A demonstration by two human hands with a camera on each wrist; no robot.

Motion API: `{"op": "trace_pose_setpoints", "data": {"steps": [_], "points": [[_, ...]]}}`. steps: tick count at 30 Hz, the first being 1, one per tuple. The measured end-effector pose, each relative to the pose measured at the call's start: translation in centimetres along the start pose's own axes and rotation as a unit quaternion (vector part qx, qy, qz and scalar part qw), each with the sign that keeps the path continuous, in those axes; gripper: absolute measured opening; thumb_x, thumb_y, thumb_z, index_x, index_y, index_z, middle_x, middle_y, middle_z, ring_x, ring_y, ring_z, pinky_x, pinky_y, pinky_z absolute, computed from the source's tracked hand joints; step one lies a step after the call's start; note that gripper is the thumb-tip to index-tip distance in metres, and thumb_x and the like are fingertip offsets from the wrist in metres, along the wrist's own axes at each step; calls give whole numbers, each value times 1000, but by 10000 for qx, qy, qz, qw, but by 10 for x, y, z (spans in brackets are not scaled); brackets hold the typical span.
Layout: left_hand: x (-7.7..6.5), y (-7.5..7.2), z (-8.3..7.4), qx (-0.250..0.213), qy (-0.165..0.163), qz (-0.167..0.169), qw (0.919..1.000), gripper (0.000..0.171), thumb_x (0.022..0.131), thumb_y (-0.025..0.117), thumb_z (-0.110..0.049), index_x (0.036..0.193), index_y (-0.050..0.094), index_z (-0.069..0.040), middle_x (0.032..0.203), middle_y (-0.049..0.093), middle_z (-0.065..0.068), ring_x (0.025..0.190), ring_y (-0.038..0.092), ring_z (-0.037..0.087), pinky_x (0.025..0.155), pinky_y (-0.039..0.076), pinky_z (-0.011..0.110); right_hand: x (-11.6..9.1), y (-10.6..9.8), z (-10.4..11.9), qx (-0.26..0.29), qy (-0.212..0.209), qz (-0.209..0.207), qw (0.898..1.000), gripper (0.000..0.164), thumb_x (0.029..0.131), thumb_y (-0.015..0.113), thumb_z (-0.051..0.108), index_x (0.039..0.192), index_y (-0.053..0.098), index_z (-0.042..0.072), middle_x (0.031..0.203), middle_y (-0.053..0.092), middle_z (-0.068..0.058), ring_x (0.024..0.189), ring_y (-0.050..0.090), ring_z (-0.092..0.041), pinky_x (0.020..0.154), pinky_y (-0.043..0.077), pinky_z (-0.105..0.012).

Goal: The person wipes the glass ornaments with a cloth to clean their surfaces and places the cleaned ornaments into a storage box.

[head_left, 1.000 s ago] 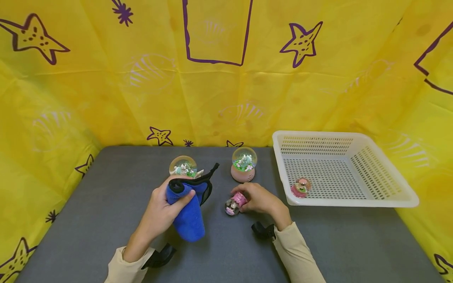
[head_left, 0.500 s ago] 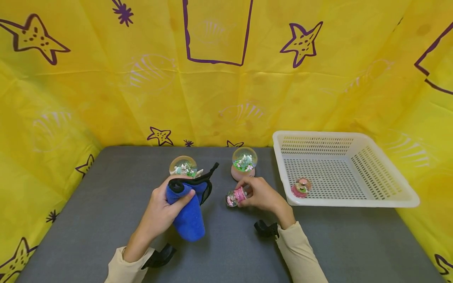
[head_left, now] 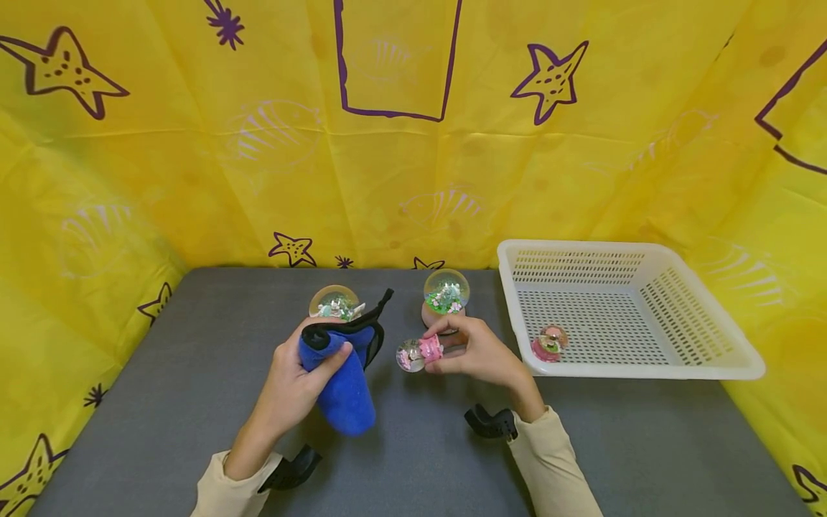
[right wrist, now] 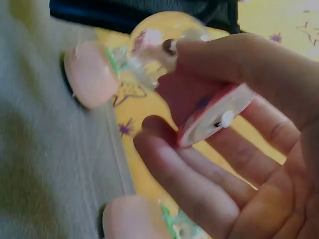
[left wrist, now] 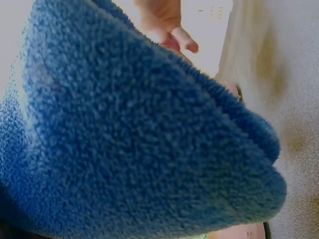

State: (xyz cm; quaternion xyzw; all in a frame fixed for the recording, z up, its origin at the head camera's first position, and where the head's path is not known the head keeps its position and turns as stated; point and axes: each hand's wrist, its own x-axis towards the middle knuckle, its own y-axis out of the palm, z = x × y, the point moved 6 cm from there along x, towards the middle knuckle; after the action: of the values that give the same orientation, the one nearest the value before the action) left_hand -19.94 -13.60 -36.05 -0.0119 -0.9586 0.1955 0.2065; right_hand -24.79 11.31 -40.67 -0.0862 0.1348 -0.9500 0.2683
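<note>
The right hand [head_left: 477, 350] pinches the globe [head_left: 418, 352] by its pink base — the dome sticks out past these fingertips, toward the cloth [head_left: 347, 395], which the left hand [head_left: 291, 382] grips. Firm pinch, fingers off the dome, seems best to me.

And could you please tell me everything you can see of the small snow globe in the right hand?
The small snow globe has a clear, glassy-looking dome holding pinkish shapes, and a glossy pink base with a pale underside. The right hand pinches the base, with the globe sideways, dome toward the blue cloth but apart from it, seemingly raised off the table.
</note>
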Motion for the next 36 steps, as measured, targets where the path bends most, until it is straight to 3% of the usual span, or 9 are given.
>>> {"op": "trace_pose_setpoints", "data": {"steps": [4, 6, 11, 13, 19, 22, 26, 31, 36], "points": [[-1, -1, 0, -111, 66, -94, 9999, 37, 89, 70, -2, 123, 61, -12, 119, 67, 3, 103, 62, 4, 89, 50, 20, -1, 4, 11, 151, -262, -74, 9995, 38, 74, 86, 5, 107, 68, 7, 112, 66, -16, 85, 73, -18, 77, 60, -34], [-1, 0, -1, -201, 153, -108, 9996, 39, 89, 69, 0, 125, 60, -11, 119, 66, 0, 105, 61, 3, 90, 48, 17, -2, 6, 16, 273, -360, -116, 9989, 38, 74, 86, 4, 107, 68, 6, 122, 65, -18, 85, 73, -18, 76, 61, -34], [-3, 4, -5, -551, 518, 117, 9971, 44, 90, 63, 6, 131, 57, -7, 124, 62, -8, 110, 58, 4, 94, 45, 15, -1, 16, 28, 720, -725, -109, 9947, 38, 75, 83, -2, 109, 64, -2, 124, 60, -27, 88, 73, -17, 74, 61, -36], [-5, 8, -7, -669, 634, 296, 9953, 45, 90, 61, 8, 132, 56, -6, 128, 61, -4, 113, 58, 4, 96, 44, 15, 0, 20, 32, 812, -876, -92, 9928, 39, 75, 82, -5, 109, 63, -3, 115, 62, -27, 86, 73, -17, 73, 61, -38], [-9, 24, -11, -999, 764, 1066, 9863, 51, 92, 61, 6, 139, 50, -8, 140, 54, 15, 120, 56, 6, 100, 45, 19, 0, 27, 42, 543, -1365, -301, 9887, 41, 72, 82, -8, 108, 65, 0, 110, 66, -24, 82, 73, -16, 70, 61, -38], [-10, 32, -11, -1059, 603, 1529, 9807, 61, 92, 65, 1, 146, 42, -13, 147, 48, 12, 125, 53, 9, 103, 42, 20, -1, 28, 47, 397, -1506, -482, 9866, 41, 71, 83, -7, 107, 65, 2, 109, 68, -23, 83, 73, -15, 70, 61, -38], [-10, 38, -6, -673, 178, 1862, 9800, 75, 92, 71, -12, 153, 31, -25, 156, 39, 7, 135, 48, 19, 109, 41, 30, -2, 31, 49, 358, -1582, -516, 9854, 40, 71, 84, -6, 106, 66, 2, 109, 68, -22, 86, 73, -16, 70, 61, -37], [-10, 39, -1, -268, -67, 1671, 9856, 70, 90, 74, -18, 149, 36, -25, 153, 44, 11, 131, 53, 28, 102, 48, 44, -1, 38, 49, 323, -1512, -369, 9873, 40, 71, 85, -5, 106, 67, 2, 111, 68, -20, 91, 72, -16, 74, 61, -36], [-10, 36, -5, -5, 383, 1078, 9934, 51, 87, 75, -13, 134, 56, -15, 135, 62, 10, 115, 64, 22, 93, 54, 35, -1, 41, 47, 282, -1421, -238, 9892, 40, 72, 84, -4, 107, 67, 2, 113, 67, -20, 91, 73, -16, 75, 61, -35]]}}
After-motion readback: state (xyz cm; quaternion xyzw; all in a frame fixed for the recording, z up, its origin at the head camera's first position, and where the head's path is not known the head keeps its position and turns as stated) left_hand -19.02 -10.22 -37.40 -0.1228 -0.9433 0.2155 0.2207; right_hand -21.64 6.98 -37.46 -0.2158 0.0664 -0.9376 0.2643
